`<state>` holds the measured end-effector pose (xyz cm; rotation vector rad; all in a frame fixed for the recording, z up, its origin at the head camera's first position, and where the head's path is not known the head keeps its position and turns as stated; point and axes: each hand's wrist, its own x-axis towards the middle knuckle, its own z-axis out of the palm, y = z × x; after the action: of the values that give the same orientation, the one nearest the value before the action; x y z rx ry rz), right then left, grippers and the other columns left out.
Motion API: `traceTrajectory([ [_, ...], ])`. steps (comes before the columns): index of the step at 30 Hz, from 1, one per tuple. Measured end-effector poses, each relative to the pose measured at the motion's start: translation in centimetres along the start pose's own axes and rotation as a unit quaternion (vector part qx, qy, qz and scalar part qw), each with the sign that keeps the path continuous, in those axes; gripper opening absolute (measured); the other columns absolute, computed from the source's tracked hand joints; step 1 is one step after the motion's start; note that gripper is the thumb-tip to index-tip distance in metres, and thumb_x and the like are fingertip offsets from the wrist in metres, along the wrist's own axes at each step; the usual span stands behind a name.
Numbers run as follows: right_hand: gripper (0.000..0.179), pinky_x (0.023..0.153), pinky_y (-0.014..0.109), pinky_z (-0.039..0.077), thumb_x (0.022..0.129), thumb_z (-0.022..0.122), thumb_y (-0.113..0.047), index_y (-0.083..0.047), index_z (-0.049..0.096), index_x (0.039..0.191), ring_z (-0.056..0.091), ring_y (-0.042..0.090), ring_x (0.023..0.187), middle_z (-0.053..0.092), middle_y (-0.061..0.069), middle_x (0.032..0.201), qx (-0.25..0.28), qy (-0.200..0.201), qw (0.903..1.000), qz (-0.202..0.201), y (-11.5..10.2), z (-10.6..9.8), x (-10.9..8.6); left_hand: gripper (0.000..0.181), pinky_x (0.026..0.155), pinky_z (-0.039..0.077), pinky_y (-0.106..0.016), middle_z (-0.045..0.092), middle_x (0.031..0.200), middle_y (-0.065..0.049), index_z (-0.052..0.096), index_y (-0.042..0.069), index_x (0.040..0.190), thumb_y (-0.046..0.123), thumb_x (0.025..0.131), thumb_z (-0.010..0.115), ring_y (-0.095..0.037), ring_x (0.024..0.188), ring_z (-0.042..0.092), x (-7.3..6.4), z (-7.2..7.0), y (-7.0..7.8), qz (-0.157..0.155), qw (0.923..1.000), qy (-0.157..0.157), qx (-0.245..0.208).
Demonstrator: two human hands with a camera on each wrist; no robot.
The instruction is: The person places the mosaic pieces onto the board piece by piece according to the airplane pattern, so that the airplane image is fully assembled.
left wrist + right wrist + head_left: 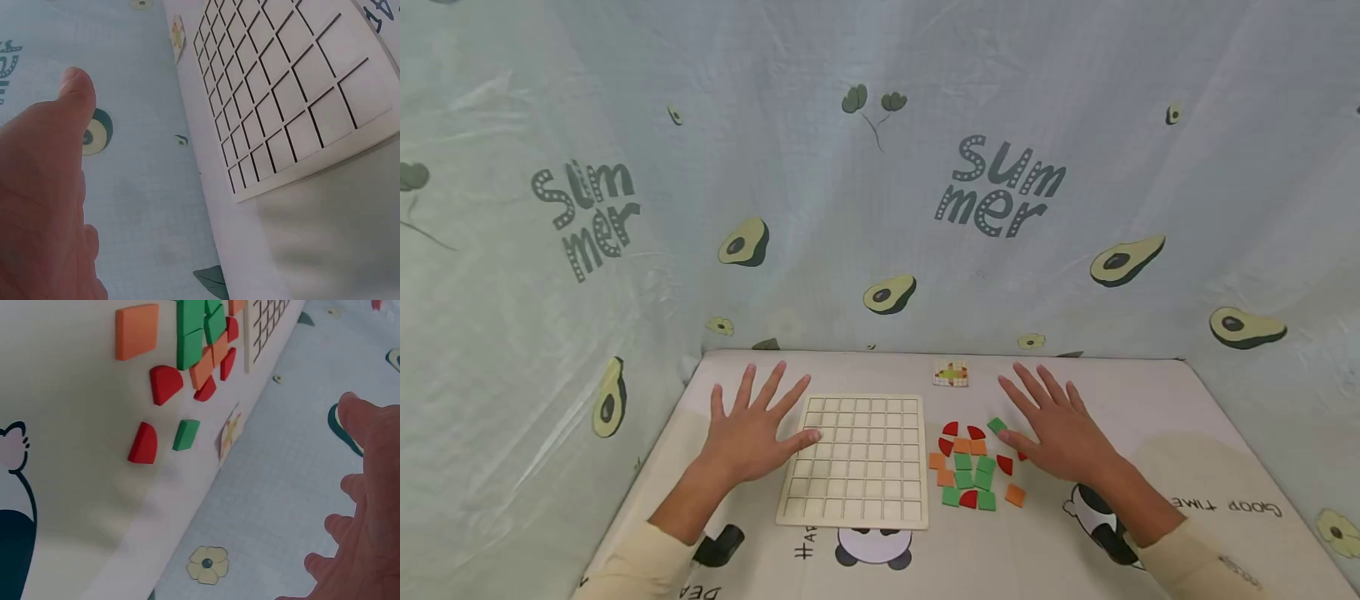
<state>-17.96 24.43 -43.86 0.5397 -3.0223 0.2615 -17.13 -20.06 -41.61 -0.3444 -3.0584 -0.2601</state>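
Note:
Both hands are spread with straight fingers and hold nothing. My left hand (748, 437) hovers at the left edge of a pale wooden grid board (861, 462), its thumb overlapping the board in the head view. In the left wrist view the hand (47, 187) is raised well apart from the board (250, 197). To the right of the loose pieces is my right hand (1063, 429), its thumb near a green square tile (997, 426). The pieces include green squares (963, 479), orange squares (1015, 495) and red quarter-round tiles (1004, 465), lying flat in a loose cluster.
A small pattern card (951, 373) lies at the back of the table, behind the tiles. The table cover (1000, 558) carries panda prints and lettering. A pale curtain (820, 167) with avocado prints rises behind and at both sides.

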Motion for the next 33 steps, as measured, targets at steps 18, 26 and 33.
traceTrajectory([
  [18, 0.081, 0.122, 0.077, 0.013, 0.098, 0.066, -0.051, -0.018, 0.032, 0.165, 0.013, 0.048, 0.159, 0.019, 0.015, 0.175, 0.013, -0.007, 0.9998, 0.012, 1.2, 1.4, -0.5, 0.083, 0.118, 0.004, -0.084, 0.021, 0.175, -0.011, 0.036, 0.031, 0.163, 0.07, 0.093, 0.06, -0.052, 0.161, 0.006, -0.4, 1.5, -0.7, -0.004, 1.0, 0.001, -0.003],
  [26, 0.08, 0.122, 0.077, 0.012, 0.099, 0.065, -0.05, -0.019, 0.031, 0.165, 0.012, 0.048, 0.159, 0.018, 0.015, 0.175, 0.017, -0.018, 0.9995, 0.017, 1.5, 1.8, -0.7, 0.084, 0.118, 0.003, -0.083, 0.02, 0.176, -0.011, 0.037, 0.03, 0.163, 0.071, 0.093, 0.059, -0.052, 0.161, 0.007, -0.7, 2.2, -1.1, -0.004, 1.0, 0.0, -0.008],
  [33, 0.079, 0.122, 0.077, 0.013, 0.098, 0.067, -0.048, -0.018, 0.034, 0.164, 0.014, 0.049, 0.158, 0.02, 0.016, 0.174, 0.022, -0.017, 0.9995, 0.013, 1.4, 1.9, -0.9, 0.084, 0.118, 0.005, -0.083, 0.02, 0.176, -0.01, 0.036, 0.031, 0.163, 0.071, 0.093, 0.058, -0.051, 0.161, 0.008, -1.1, 2.6, -1.4, -0.004, 1.0, -0.001, -0.007],
])
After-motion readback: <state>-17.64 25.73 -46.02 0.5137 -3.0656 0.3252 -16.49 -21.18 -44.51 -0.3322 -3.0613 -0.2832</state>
